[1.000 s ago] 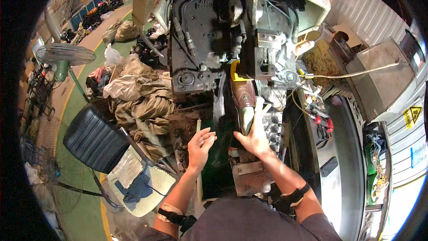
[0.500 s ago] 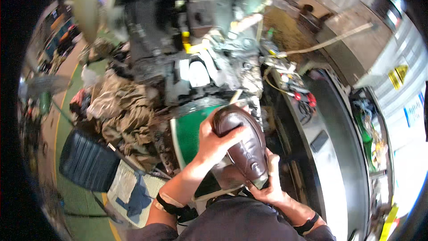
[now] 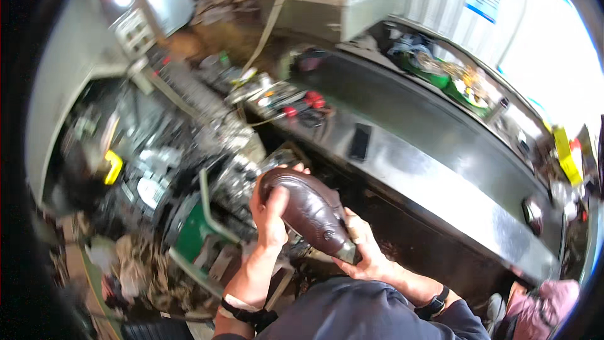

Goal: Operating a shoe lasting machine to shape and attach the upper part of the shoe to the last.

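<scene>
A dark brown leather shoe [image 3: 308, 208] is held between my two hands in front of my body. Its wide, rounded end points up and left, while a dull green piece [image 3: 348, 252] shows at the narrow end. My left hand [image 3: 270, 217] wraps the wide end, thumb lying on the leather and fingertips partly hidden behind it. At the narrow end, my right hand [image 3: 365, 249] grips from the side and below; some of its fingers are out of sight under the shoe.
A long metal bench [image 3: 402, 179] runs down the right, with a dark phone [image 3: 360, 142] on its edge and red-handled tools [image 3: 308, 104] farther back. To the left stands a machine [image 3: 145, 145] near a green panel [image 3: 196, 233]. A person in pink [image 3: 547, 308] is at lower right.
My view has swung to the right, bringing the bench and the person in pink into sight. The shoe is tilted more to the left, still in both hands.
</scene>
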### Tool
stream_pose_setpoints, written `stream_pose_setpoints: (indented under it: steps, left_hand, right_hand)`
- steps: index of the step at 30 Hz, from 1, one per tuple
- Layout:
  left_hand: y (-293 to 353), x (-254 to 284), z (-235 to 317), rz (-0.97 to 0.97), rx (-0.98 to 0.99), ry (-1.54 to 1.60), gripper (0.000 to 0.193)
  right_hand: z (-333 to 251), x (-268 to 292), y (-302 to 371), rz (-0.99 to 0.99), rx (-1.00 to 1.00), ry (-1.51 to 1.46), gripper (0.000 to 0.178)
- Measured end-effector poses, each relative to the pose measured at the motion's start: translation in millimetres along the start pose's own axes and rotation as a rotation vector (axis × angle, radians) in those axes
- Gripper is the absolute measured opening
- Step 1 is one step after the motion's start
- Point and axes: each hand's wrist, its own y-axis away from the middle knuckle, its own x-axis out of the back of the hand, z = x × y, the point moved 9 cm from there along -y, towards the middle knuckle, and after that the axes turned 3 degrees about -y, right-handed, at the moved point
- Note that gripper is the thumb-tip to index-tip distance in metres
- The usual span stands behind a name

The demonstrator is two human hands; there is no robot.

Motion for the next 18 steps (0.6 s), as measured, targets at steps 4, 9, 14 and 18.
stream_pose_setpoints:
  steps: [4,9,14,18]
  left_hand:
    - [-25,-32,-115,0.345,0.426,0.010,0.027]
    - [-26,-127,-290,0.242,0.851,0.261,0.025]
    - [-23,-186,-341,-0.348,0.833,-0.268,0.057]
    - [-35,-110,-349,-0.316,0.748,-0.473,0.063]
  right_hand:
    - [48,89,40,0.049,-0.228,-0.229,0.111]
    - [123,228,92,0.579,-0.513,-0.266,0.093]
    - [281,348,195,0.976,-0.939,-0.859,0.052]
    - [327,479,258,1.003,-0.992,-0.817,0.050]
